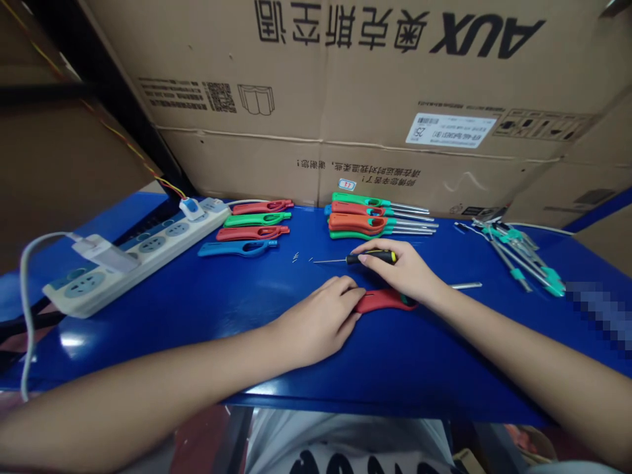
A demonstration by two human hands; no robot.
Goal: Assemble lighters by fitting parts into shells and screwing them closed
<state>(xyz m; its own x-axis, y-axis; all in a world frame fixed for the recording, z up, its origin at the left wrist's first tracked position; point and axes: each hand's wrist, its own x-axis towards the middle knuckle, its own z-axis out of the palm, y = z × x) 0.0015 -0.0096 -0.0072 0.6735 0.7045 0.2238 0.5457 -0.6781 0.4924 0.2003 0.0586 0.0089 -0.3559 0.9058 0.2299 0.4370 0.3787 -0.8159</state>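
Note:
My right hand (405, 264) is closed round the black-and-yellow handle of a screwdriver (351, 259). The shaft points left, its tip by a few small screws (295, 257) on the blue table. Fingers of my left hand (326, 316) grip the end of a red lighter (380, 301) lying flat on the table. Its metal tube sticks out to the right, beyond my right wrist, which hides part of the lighter. Left of the screws lie several lighter shells in a column, among them a blue shell (237, 248) and a green shell (257, 219).
At the back stands a pile of lighters (358, 224) with metal tubes. To the right lies a heap of tubes with teal parts (523, 253). A white power strip (143, 253) with plugs and cables occupies the left. A large cardboard box (316, 85) walls off the back.

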